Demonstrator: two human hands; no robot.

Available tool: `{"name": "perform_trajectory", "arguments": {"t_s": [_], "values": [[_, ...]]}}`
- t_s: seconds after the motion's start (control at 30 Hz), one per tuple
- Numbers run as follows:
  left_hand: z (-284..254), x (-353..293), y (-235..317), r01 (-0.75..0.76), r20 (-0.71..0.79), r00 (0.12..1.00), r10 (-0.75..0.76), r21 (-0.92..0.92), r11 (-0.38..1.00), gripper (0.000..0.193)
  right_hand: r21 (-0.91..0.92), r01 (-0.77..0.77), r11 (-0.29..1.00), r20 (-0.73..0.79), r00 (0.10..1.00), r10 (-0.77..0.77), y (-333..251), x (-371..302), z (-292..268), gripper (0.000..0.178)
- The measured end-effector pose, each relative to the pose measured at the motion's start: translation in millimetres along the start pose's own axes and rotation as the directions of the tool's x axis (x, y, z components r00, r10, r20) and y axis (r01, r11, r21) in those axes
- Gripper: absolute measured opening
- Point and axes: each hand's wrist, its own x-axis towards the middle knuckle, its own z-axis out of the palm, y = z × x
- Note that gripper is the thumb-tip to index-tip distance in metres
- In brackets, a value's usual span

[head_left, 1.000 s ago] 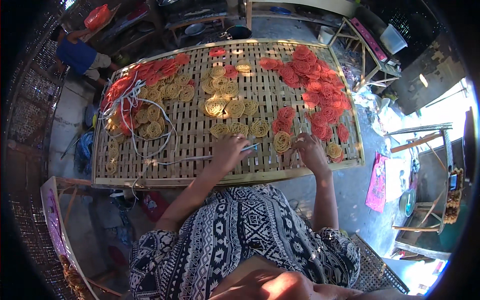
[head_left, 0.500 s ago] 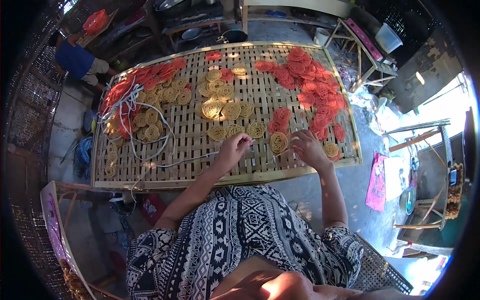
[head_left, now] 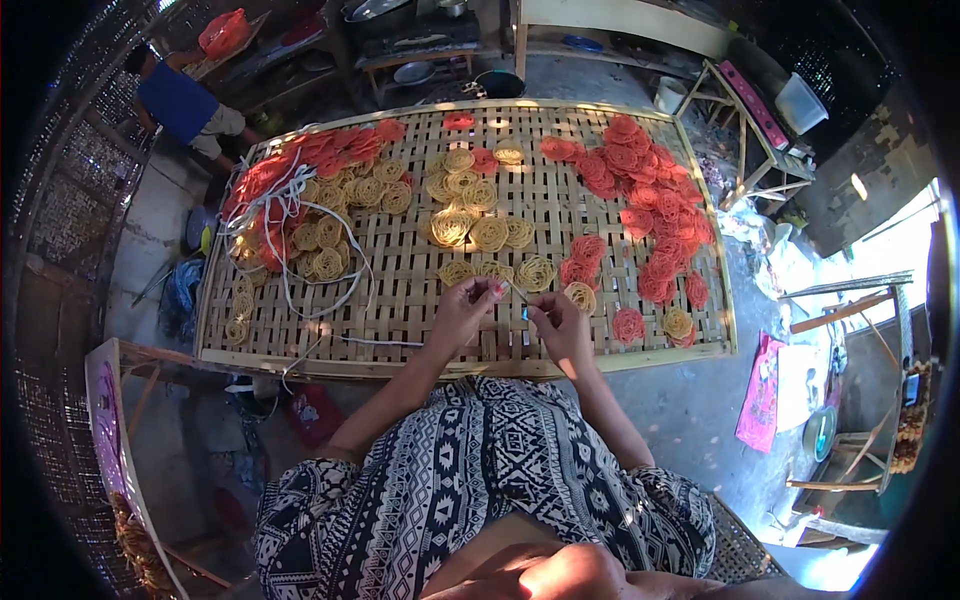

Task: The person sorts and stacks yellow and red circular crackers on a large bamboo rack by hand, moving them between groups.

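The left hand [head_left: 462, 312] and the right hand [head_left: 558, 325] were close together above the near edge of a large woven bamboo tray [head_left: 400, 270], which was flat, pale and made of thin crossing strips. Both hands were closed in a pinch: between their fingertips they held a small thin object [head_left: 522, 305], too small to identify. Just beyond the hands, yellow spiral coils [head_left: 488, 234] with a lacy, thread-like texture lay on the tray. Red spiral coils [head_left: 640, 190] of the same round shape covered the right side of the tray, and more of them lay at the far left. A long white cord [head_left: 300, 215] was curling in loops over the left part. At the far left corner, a person in a blue shirt [head_left: 180, 100] was crouching.
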Motion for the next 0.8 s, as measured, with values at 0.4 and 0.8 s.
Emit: {"name": "perform_trajectory", "arguments": {"t_s": [0.4, 0.8], "values": [[-2, -1, -3, 0.083, -0.070, 0.994, -0.080, 0.030, 0.996, 0.013, -0.028, 0.002, 1.000, -0.001, 1.000, -0.002, 2, -3, 7, 0.012], [-3, -6, 0, 0.042, -0.029, 0.999, -0.042, -0.010, 0.999, 0.017, -0.152, 0.071, 0.986, 0.018, 0.997, -0.069, -12, -10, 6, 0.011]]}}
